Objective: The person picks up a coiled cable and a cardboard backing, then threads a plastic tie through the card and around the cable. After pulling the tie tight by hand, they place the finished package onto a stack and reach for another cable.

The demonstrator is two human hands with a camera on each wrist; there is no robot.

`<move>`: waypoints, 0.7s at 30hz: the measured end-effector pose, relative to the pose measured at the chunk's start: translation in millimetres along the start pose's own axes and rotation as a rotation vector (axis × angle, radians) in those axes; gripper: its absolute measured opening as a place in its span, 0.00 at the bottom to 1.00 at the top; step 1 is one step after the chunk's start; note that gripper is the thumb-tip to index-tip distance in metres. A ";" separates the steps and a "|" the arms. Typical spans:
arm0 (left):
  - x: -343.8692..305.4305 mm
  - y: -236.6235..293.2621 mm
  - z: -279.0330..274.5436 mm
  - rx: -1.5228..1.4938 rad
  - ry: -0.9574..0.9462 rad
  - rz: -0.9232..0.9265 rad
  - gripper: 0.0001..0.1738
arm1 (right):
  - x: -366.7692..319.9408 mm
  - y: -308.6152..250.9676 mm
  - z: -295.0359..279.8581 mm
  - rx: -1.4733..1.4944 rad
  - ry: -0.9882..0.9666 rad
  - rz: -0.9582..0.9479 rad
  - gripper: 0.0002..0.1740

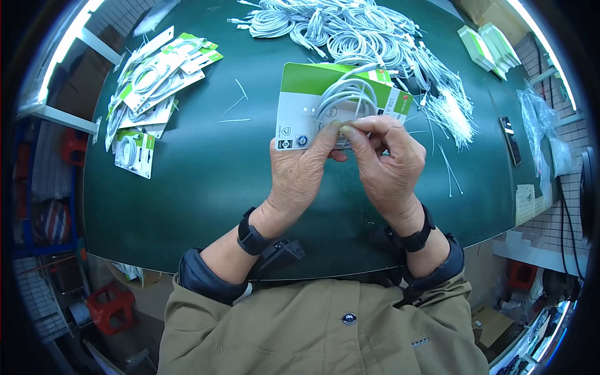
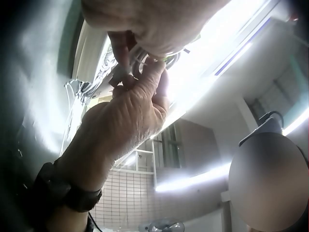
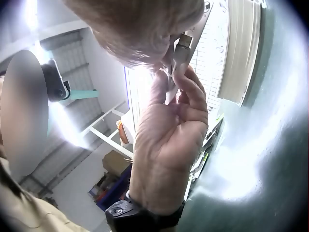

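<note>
Over the table's middle my left hand (image 1: 297,175) holds a green-and-white packaging card (image 1: 292,106) by its lower edge, its thumb on the front. A coiled white USB cable (image 1: 345,90) lies against the card. My right hand (image 1: 392,156) pinches the lower end of the coil with thumb and forefinger, right beside the left thumb tip. A USB plug (image 3: 182,50) pokes out between the two hands in the right wrist view. The fingers behind the card are mostly hidden in the head view.
A heap of coiled white cables (image 1: 350,31) lies at the back of the green table (image 1: 206,206). Packed cable cards (image 1: 150,81) are piled left. Right are thin white ties (image 1: 455,119), stacked cards (image 1: 490,50), a dark phone-like device (image 1: 509,140) and clear plastic bags (image 1: 544,125).
</note>
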State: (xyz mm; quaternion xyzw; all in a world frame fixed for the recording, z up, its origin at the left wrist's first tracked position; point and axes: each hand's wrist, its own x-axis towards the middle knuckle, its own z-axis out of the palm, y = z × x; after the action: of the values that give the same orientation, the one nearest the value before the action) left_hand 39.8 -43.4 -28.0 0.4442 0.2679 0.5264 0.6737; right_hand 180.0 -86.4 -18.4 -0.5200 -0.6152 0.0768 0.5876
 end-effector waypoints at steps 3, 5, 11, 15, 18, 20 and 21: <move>0.5 -0.1 -0.4 -0.007 0.009 -0.002 0.14 | 6.4 7.2 -0.4 -0.076 -0.007 -0.181 0.12; 1.3 -0.1 -0.2 -0.016 0.014 0.010 0.14 | 9.3 11.1 -0.5 -0.118 -0.001 -0.292 0.14; 3.5 -1.7 -2.4 -0.021 0.033 0.022 0.15 | 13.5 7.7 -3.3 -0.317 -0.022 -0.435 0.22; 5.0 -2.6 -2.1 -0.019 0.045 0.004 0.16 | 14.0 13.6 -7.4 -0.316 -0.038 -0.489 0.24; 5.0 -2.4 -2.2 -0.013 0.043 -0.011 0.15 | 11.2 16.0 -9.4 -0.308 -0.061 -0.471 0.25; 4.6 -2.8 -2.1 -0.003 0.036 -0.014 0.15 | 11.3 15.8 -10.5 -0.306 -0.063 -0.482 0.26; 4.3 -3.6 -2.6 0.005 0.031 -0.013 0.15 | 13.1 14.2 -11.5 -0.311 -0.059 -0.506 0.26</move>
State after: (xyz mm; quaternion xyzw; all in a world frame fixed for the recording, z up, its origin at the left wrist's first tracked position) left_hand 40.6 -38.7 -31.9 0.4359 0.2824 0.5280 0.6719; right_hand 200.1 -76.4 -16.6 -0.4313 -0.7465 -0.1524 0.4833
